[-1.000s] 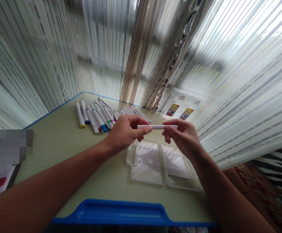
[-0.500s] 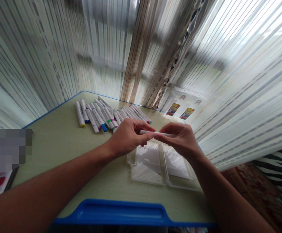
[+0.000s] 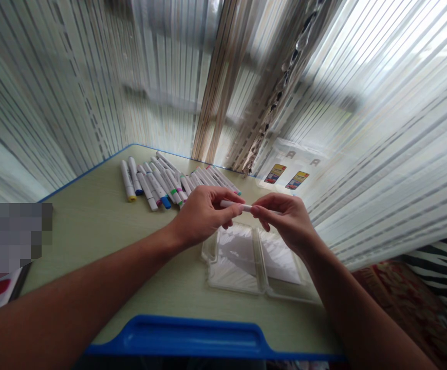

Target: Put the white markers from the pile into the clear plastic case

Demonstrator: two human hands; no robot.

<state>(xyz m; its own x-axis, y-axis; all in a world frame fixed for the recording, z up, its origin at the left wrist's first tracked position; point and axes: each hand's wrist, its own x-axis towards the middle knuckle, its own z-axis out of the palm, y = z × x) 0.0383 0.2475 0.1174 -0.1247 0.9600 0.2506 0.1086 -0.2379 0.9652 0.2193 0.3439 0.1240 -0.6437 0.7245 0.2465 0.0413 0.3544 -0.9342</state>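
Observation:
Both hands hold one white marker [image 3: 246, 207] level above the table, just past an open clear plastic case [image 3: 255, 257]. My left hand [image 3: 204, 213] pinches the marker's left end between thumb and fingers. My right hand [image 3: 287, 221] is closed round its right end, and most of that end is hidden in the fingers. A row of several white markers with coloured caps [image 3: 157, 182] lies on the table behind my left hand.
The pale green table [image 3: 92, 221] has a blue rim and a blue tray-like edge [image 3: 192, 336] at the near side. Sheer striped curtains [image 3: 381, 128] surround it. Two small packets with yellow labels [image 3: 287, 177] lie behind the curtain. A zebra-patterned fabric [image 3: 439, 267] shows at right.
My hands have closed in toward each other along the marker, so less of its white barrel shows between them than a second ago.

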